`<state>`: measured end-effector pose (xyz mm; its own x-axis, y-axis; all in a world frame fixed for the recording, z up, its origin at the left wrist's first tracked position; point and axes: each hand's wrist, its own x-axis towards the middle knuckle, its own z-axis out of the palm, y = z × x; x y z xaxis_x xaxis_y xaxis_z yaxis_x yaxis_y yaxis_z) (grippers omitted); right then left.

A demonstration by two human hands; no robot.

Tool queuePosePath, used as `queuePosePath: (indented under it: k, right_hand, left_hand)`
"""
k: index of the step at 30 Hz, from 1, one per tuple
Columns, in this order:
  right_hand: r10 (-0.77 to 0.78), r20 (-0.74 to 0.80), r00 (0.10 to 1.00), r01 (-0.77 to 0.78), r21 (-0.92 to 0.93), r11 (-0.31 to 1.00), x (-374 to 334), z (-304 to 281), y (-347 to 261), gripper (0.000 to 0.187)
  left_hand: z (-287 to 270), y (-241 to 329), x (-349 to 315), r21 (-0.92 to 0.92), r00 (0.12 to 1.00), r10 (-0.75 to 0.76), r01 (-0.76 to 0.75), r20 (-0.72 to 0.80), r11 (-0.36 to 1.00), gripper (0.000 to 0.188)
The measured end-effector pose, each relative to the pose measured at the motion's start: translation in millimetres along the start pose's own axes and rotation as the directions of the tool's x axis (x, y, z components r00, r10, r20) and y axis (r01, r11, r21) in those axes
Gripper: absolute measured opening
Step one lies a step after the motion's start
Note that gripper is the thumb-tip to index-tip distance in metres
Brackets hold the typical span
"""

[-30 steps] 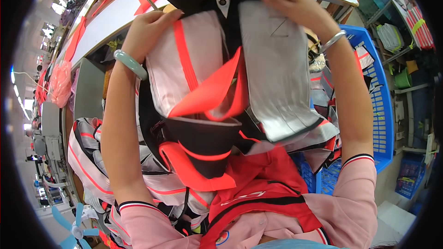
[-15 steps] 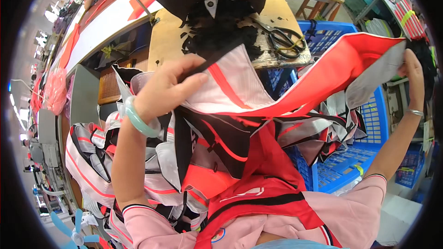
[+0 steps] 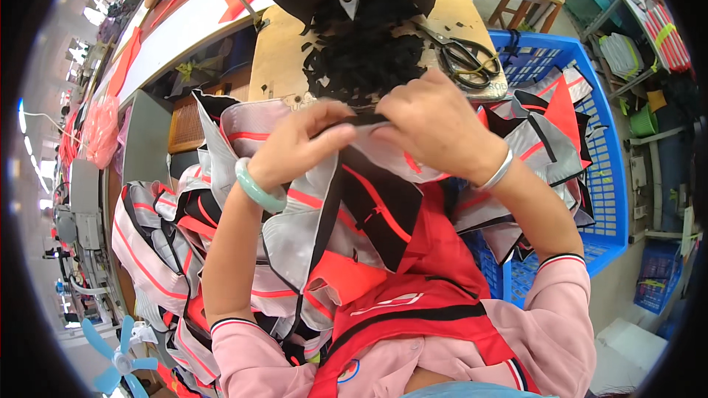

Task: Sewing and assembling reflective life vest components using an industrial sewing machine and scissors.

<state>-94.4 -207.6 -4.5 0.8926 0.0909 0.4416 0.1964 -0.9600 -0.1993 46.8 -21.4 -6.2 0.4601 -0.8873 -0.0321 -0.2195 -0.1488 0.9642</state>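
Both hands meet in front of the worktable's near edge, pinching the dark bound edge of a sewn fabric piece [image 3: 375, 212]. This piece is silver-grey and black with a bright red stripe and hangs down toward my red apron [image 3: 413, 302]. My left hand [image 3: 306, 140], below a pale green bangle, has thumb and fingers closed on the edge. Close to its right, my right hand [image 3: 435, 125], slightly blurred, grips the same edge from above. A heap of black scraps [image 3: 361, 51] lies just beyond my hands, under a machine's pointed metal part [image 3: 349, 1].
Black-handled scissors [image 3: 464, 59] rest on the wooden tabletop [image 3: 276, 55], right of the scraps. At right stands a blue plastic crate [image 3: 608, 191] with similar fabric pieces. More sewn pieces [image 3: 144, 250] pile up at left. Farther left runs a long white table [image 3: 166, 48].
My right hand has come in from the far right to beside my left hand. The red-and-grey end stretched out to the right is now gathered in and hangs down.
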Motion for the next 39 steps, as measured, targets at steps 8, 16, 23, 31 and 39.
queuePosePath:
  k: [8,16,23,31,39]
  right_hand:
    - [0.080,0.098,0.992,-0.101,0.230,0.968,18.9,-16.0,35.2,0.020]
    - [0.158,0.109,0.981,-0.182,0.273,0.945,42.7,-19.9,65.8,0.030]
    - [0.211,0.131,0.969,-0.240,0.266,0.934,62.4,-8.1,85.8,0.035]
    - [0.203,0.074,0.976,-0.215,0.235,0.948,68.4,2.0,96.4,0.038]
    - [0.175,0.063,0.983,-0.185,0.250,0.951,72.4,-6.5,98.5,0.036]
  left_hand:
    - [-11.3,10.1,-10.3,0.319,0.979,0.133,-0.078,-0.155,0.944,0.033]
    - [-41.7,31.8,43.3,0.491,0.987,0.147,-0.096,-0.065,0.866,0.029]
    - [-60.2,25.4,77.7,0.450,0.997,0.056,-0.022,-0.062,0.893,0.037]
    - [-75.3,17.7,93.2,0.470,0.995,0.003,0.045,-0.102,0.881,0.053]
    - [-83.0,15.5,101.8,0.438,0.997,-0.022,0.055,-0.080,0.897,0.055]
